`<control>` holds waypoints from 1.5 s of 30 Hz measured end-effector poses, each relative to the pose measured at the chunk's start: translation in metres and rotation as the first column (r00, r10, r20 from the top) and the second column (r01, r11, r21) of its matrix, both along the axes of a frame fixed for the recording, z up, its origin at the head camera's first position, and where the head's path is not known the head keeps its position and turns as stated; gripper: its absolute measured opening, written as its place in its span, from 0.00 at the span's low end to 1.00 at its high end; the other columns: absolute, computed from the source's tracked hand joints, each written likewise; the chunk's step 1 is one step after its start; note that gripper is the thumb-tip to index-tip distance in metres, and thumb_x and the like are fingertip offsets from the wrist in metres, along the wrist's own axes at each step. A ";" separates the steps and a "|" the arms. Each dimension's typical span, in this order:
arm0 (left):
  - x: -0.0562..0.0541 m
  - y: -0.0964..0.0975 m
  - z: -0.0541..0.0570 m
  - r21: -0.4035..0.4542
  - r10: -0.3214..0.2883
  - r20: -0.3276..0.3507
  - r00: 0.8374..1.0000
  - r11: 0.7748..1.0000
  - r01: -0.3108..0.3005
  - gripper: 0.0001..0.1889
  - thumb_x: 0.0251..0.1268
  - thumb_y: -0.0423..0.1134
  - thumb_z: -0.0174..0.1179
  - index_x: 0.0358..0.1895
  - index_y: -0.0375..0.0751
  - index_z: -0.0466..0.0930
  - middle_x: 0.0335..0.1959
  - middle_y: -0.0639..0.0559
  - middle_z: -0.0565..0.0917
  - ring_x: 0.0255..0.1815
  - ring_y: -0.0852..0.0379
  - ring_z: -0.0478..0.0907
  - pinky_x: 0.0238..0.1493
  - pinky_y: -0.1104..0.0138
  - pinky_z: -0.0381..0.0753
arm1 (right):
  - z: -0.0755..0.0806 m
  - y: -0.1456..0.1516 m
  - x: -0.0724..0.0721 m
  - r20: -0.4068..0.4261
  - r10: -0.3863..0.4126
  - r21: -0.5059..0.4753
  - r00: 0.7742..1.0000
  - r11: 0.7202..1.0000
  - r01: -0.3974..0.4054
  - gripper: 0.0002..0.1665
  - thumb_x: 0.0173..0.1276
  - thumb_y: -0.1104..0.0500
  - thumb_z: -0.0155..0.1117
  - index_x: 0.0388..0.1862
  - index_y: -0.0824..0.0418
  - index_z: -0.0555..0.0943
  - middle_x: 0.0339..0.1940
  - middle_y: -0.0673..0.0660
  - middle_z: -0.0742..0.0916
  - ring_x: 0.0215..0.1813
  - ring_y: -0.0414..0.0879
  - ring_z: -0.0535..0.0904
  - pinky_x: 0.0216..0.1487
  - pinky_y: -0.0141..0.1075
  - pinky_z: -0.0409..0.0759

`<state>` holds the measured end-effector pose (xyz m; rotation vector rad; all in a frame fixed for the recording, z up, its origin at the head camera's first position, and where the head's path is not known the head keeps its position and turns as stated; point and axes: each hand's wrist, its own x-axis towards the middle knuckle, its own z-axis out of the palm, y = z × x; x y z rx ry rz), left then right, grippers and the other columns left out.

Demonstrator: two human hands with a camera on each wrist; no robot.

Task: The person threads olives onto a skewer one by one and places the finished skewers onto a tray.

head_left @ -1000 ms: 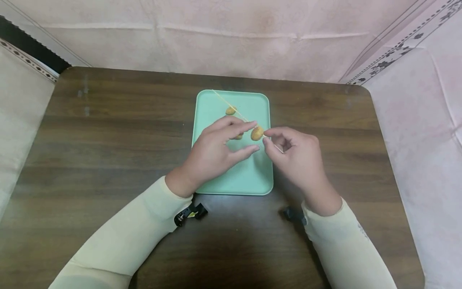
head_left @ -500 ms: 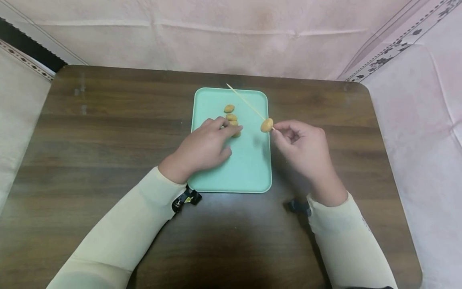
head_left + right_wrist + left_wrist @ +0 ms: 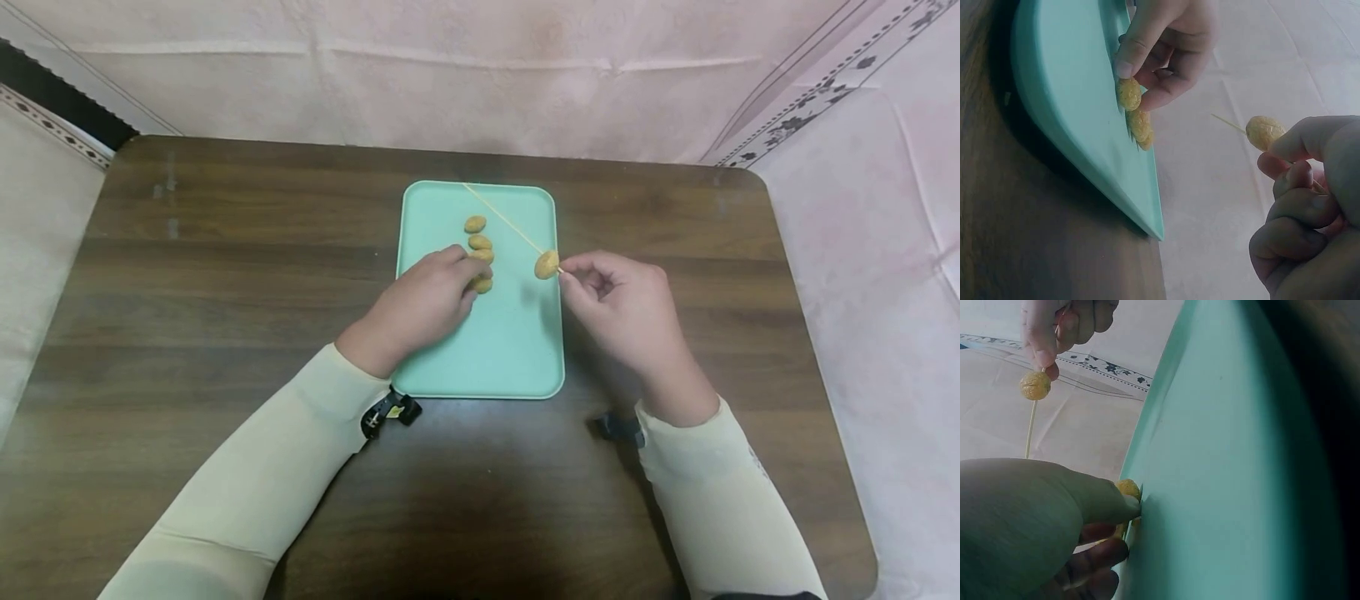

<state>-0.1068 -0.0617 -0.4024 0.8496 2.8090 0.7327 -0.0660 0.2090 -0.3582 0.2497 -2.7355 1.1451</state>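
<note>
My right hand (image 3: 626, 310) pinches a thin wooden skewer (image 3: 501, 217) near its lower end. One small yellow-brown potato (image 3: 547, 265) is threaded on it right beside the fingertips, and the long free part points up and left above a mint-green tray (image 3: 517, 354). Low over the tray's left half, my left hand (image 3: 420, 304) has thumb and fingers around another small potato (image 3: 1128, 94), the nearest of a row. Several more potatoes (image 3: 475, 224) lie in that row behind it, partly covered by the left fingers.
The tray lies on a dark brown wooden table (image 3: 262, 275). Pale patterned cloth (image 3: 465, 92) hangs behind the table and at both sides. A small black wrist camera (image 3: 390, 413) sits at the left cuff, another dark one (image 3: 617, 427) at the right.
My left hand has drawn back from the skewered potato, gone left to the row and closed its fingers on a potato. My right hand moved the skewer rightward, then slightly back left.
</note>
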 end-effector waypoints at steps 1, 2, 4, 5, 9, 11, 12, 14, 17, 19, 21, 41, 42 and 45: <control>-0.001 0.000 0.000 0.012 0.003 0.011 1.000 1.000 -0.003 0.13 0.84 0.34 0.64 0.63 0.41 0.89 0.52 0.47 0.87 0.53 0.48 0.84 0.63 0.56 0.86 | 0.000 0.000 0.000 -0.001 0.004 0.005 1.000 1.000 -0.004 0.08 0.78 0.58 0.74 0.48 0.57 0.96 0.25 0.54 0.86 0.29 0.47 0.77 0.32 0.26 0.73; -0.002 0.001 0.001 0.024 0.006 0.022 1.000 1.000 -0.006 0.12 0.84 0.34 0.64 0.63 0.40 0.89 0.52 0.47 0.87 0.54 0.48 0.84 0.64 0.56 0.87 | 0.000 0.000 0.000 -0.003 0.008 0.010 1.000 1.000 -0.008 0.08 0.78 0.58 0.74 0.48 0.57 0.96 0.25 0.54 0.86 0.29 0.47 0.77 0.32 0.26 0.73; -0.003 0.002 0.002 0.041 0.010 0.046 0.999 0.999 -0.011 0.12 0.83 0.33 0.64 0.62 0.39 0.89 0.54 0.47 0.89 0.56 0.49 0.85 0.66 0.56 0.86 | 0.000 0.000 -0.001 -0.008 0.011 0.017 1.000 1.000 -0.011 0.08 0.78 0.58 0.74 0.48 0.57 0.96 0.25 0.54 0.86 0.29 0.47 0.77 0.32 0.26 0.73; -0.004 0.002 0.002 0.045 0.011 0.058 0.998 0.999 -0.014 0.11 0.82 0.32 0.65 0.61 0.40 0.89 0.54 0.47 0.90 0.57 0.49 0.85 0.67 0.56 0.86 | 0.000 0.000 -0.001 -0.009 0.011 0.019 1.000 1.000 -0.011 0.08 0.78 0.58 0.74 0.48 0.57 0.96 0.25 0.54 0.86 0.29 0.47 0.77 0.32 0.26 0.73; -0.006 0.001 0.005 0.080 0.024 0.100 0.995 0.996 -0.032 0.12 0.79 0.31 0.65 0.59 0.41 0.90 0.56 0.48 0.92 0.56 0.51 0.87 0.66 0.56 0.87 | 0.000 0.001 -0.002 -0.008 0.014 0.024 1.000 1.000 -0.014 0.08 0.78 0.57 0.74 0.48 0.56 0.97 0.25 0.53 0.86 0.29 0.46 0.77 0.32 0.26 0.72; -0.007 -0.002 0.007 0.119 0.027 0.107 0.994 0.992 -0.040 0.13 0.79 0.31 0.65 0.61 0.41 0.89 0.56 0.48 0.91 0.53 0.51 0.87 0.63 0.57 0.87 | 0.000 0.001 -0.002 -0.007 0.017 0.028 1.000 0.999 -0.017 0.08 0.78 0.57 0.74 0.48 0.56 0.97 0.25 0.53 0.86 0.29 0.46 0.77 0.32 0.27 0.72; -0.007 -0.003 0.009 0.145 0.028 0.108 0.994 0.989 -0.044 0.14 0.79 0.32 0.66 0.62 0.41 0.89 0.56 0.49 0.91 0.52 0.52 0.87 0.61 0.58 0.88 | 0.000 0.001 -0.002 -0.009 0.020 0.030 1.000 0.999 -0.020 0.08 0.78 0.57 0.74 0.48 0.56 0.97 0.25 0.53 0.86 0.29 0.46 0.77 0.32 0.27 0.72; -0.007 -0.006 0.012 0.203 0.033 0.116 0.993 0.978 -0.056 0.15 0.78 0.33 0.67 0.64 0.42 0.89 0.57 0.49 0.91 0.50 0.54 0.88 0.58 0.61 0.89 | 0.000 0.000 -0.002 -0.009 0.027 0.031 1.000 0.999 -0.027 0.08 0.78 0.57 0.74 0.48 0.56 0.96 0.25 0.53 0.86 0.29 0.46 0.77 0.32 0.27 0.72; -0.007 -0.011 0.018 0.292 0.054 0.135 0.989 0.952 -0.092 0.16 0.77 0.35 0.70 0.64 0.44 0.91 0.58 0.52 0.91 0.49 0.56 0.90 0.57 0.63 0.91 | 0.000 0.001 -0.002 -0.009 0.038 0.027 0.999 0.999 -0.038 0.08 0.78 0.57 0.74 0.48 0.56 0.96 0.25 0.53 0.86 0.29 0.46 0.77 0.33 0.26 0.73; -0.008 -0.013 0.022 0.353 0.084 0.172 0.982 0.925 -0.141 0.16 0.76 0.35 0.71 0.63 0.46 0.92 0.59 0.53 0.91 0.49 0.57 0.91 0.56 0.63 0.92 | -0.001 0.001 -0.001 -0.002 0.044 0.023 0.999 0.999 -0.044 0.08 0.78 0.58 0.74 0.48 0.56 0.96 0.25 0.53 0.86 0.29 0.46 0.78 0.33 0.26 0.73; -0.009 -0.016 0.026 0.418 0.115 0.222 0.968 0.886 -0.201 0.17 0.75 0.34 0.72 0.64 0.47 0.91 0.61 0.54 0.90 0.50 0.57 0.92 0.55 0.64 0.92 | -0.001 0.001 -0.001 0.003 0.045 0.021 0.999 0.999 -0.045 0.08 0.78 0.58 0.74 0.47 0.56 0.96 0.25 0.53 0.86 0.29 0.47 0.78 0.33 0.26 0.74; -0.021 -0.035 0.033 0.774 0.183 0.528 0.829 0.298 -0.559 0.18 0.79 0.27 0.67 0.66 0.46 0.88 0.55 0.46 0.87 0.52 0.49 0.94 0.56 0.64 0.94 | 0.000 0.001 0.004 0.021 0.058 -0.064 0.998 0.996 -0.056 0.06 0.76 0.61 0.74 0.44 0.55 0.96 0.26 0.50 0.87 0.28 0.42 0.78 0.32 0.26 0.76; -0.022 -0.035 0.033 0.781 0.180 0.532 0.827 0.274 -0.562 0.18 0.79 0.27 0.67 0.66 0.45 0.88 0.55 0.46 0.87 0.52 0.49 0.94 0.56 0.65 0.94 | 0.000 0.000 0.005 0.015 0.062 -0.068 0.998 0.996 -0.061 0.06 0.75 0.61 0.74 0.44 0.55 0.96 0.26 0.50 0.87 0.28 0.41 0.78 0.32 0.26 0.76; -0.023 -0.038 0.030 0.798 0.166 0.534 0.829 0.226 -0.559 0.16 0.80 0.28 0.68 0.65 0.43 0.88 0.53 0.45 0.88 0.52 0.49 0.94 0.56 0.66 0.94 | 0.001 0.000 0.007 -0.004 0.084 -0.085 0.996 0.993 -0.085 0.05 0.75 0.62 0.75 0.43 0.56 0.96 0.25 0.50 0.87 0.27 0.41 0.78 0.31 0.25 0.77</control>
